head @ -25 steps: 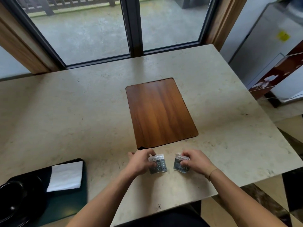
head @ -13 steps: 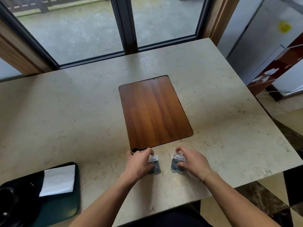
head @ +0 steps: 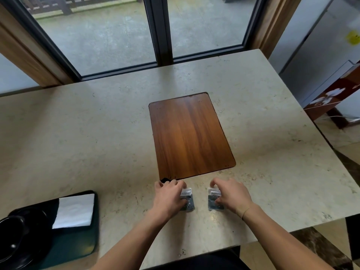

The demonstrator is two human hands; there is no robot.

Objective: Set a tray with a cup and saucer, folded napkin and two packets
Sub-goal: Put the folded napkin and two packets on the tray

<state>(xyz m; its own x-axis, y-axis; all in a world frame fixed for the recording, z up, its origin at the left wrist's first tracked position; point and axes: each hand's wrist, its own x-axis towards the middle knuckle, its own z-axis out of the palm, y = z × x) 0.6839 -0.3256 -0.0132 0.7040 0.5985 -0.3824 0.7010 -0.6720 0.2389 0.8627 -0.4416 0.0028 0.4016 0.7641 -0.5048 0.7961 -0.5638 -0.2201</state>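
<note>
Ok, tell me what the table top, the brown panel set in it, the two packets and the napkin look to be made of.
Table top: likely polished stone, beige, pitted and veined.
Brown panel: wood or wood-look laminate; lengthwise grain, satin sheen.
Packets, left and right: probably glossy plastic film; glare, dark contents showing.
Napkin: white, matte; paper or cloth, cannot tell.

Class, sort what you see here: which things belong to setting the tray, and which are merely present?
Belong to the job:
dark tray
black cup on the tray
white folded napkin on the tray
left packet, under the left hand
right packet, under the right hand

Merely present:
wooden board
stone table
window
</note>
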